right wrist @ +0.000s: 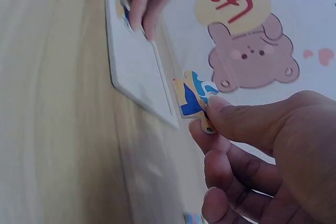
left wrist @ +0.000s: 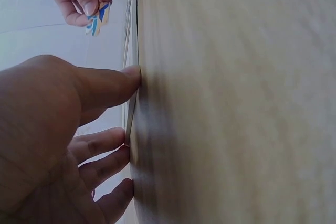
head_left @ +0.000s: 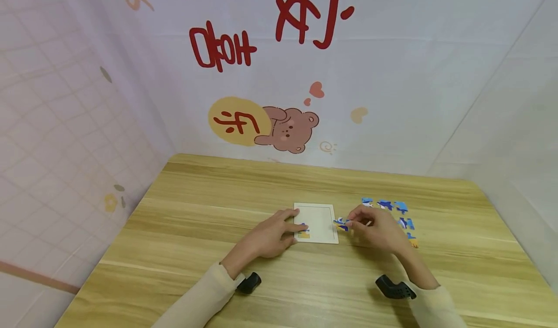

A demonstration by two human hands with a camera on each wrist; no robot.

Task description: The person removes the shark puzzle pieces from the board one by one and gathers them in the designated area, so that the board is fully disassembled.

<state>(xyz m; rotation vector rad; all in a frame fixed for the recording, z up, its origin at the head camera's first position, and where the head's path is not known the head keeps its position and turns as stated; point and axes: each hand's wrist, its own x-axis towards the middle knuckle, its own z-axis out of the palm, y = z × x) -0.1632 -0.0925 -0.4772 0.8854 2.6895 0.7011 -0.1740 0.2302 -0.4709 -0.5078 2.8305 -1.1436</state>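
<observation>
A white puzzle tray (head_left: 320,224) with a thin dark inner outline lies flat on the table. In its near left corner sits a jigsaw piece (head_left: 304,234), coloured blue and yellow. My left hand (head_left: 271,234) rests across the tray's left side, fingers spread, one fingertip touching that piece. Just off the tray's right edge, my right hand (head_left: 378,229) pinches another jigsaw piece (right wrist: 188,97) between thumb and forefinger. This one shows yellow, dark blue and light blue, and is held up apart from the tray in the right wrist view.
Several loose jigsaw pieces (head_left: 385,205) lie on the wooden table (head_left: 209,192) behind and to the right of my right hand, which partly hides them. A white printed cloth (head_left: 392,76) hangs behind the table. Black wrist mounts (head_left: 250,283) sit at both forearms.
</observation>
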